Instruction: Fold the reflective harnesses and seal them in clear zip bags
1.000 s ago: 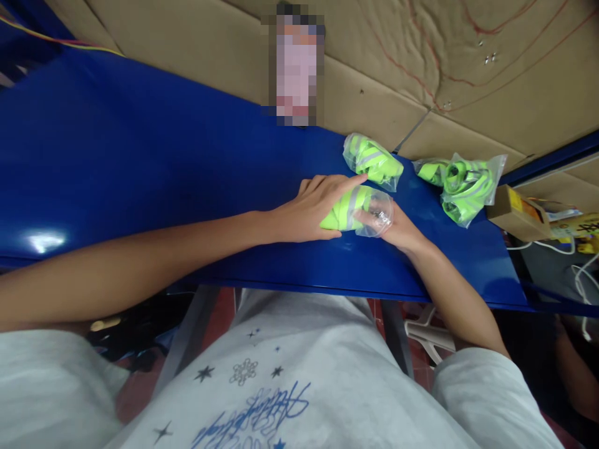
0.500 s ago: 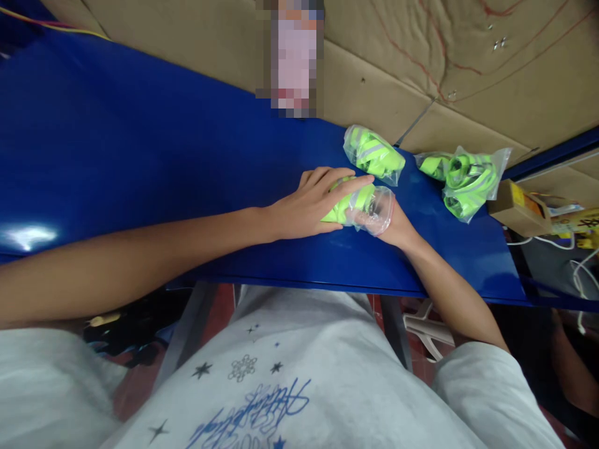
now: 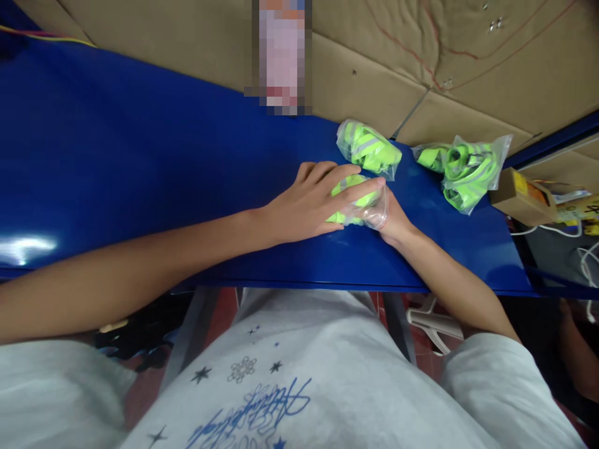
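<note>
My left hand (image 3: pixel 322 199) is closed over a clear plastic bag (image 3: pixel 354 187) with a rolled neon-green and silver reflective strap bundle inside. Its thumb and fingers curve round the bundle. At the bag's loose end is my right hand (image 3: pixel 392 218), its fingers under or behind the plastic and mostly hidden. Whether any of them reach inside the bag I cannot tell. Just beyond lies a similar bagged bundle (image 3: pixel 369 149). To the right, more bagged green bundles (image 3: pixel 470 171) lie heaped together on the blue table (image 3: pixel 196 156).
Brown board (image 3: pixel 365 75) with thin red wires backs the table. A small cardboard box (image 3: pixel 524 199) and white cables (image 3: pixel 587 268) are at the right. The table's front edge runs close to my body. Another person's arm (image 3: pixel 578 355) shows at the lower right.
My left hand has spread a little further over the bag, and the loose plastic end is more bunched against my right hand. The view has shifted slightly.
</note>
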Demonstrator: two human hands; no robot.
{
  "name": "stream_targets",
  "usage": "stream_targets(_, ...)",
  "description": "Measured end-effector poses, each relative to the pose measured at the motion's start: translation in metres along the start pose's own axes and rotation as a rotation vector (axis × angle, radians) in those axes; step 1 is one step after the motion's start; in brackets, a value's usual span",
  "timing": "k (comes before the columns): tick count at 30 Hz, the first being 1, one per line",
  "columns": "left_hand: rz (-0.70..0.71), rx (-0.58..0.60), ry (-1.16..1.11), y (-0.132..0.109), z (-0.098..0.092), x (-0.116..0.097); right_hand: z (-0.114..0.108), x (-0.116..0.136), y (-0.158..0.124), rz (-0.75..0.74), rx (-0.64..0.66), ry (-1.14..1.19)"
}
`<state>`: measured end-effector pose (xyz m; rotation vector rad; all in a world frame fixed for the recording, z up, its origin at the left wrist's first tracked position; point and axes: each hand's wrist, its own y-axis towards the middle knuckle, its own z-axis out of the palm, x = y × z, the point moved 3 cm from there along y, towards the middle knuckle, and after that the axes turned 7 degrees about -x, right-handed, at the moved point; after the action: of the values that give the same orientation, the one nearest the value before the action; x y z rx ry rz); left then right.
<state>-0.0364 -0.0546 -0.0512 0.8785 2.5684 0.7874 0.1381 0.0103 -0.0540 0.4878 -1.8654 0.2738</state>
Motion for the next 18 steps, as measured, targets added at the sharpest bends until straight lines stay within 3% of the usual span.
stream_targets(11, -0.180, 0.079, -0.035, 0.009, -0.037, 0.015, -0.023, -0.001, 0.010, 0.076, 0.016, 0.254)
stream_targets(18, -0.308, 0.156, -0.078, 0.014, -0.074, 0.034, -0.056, 0.001, 0.013, 0.215, -0.195, 0.433)
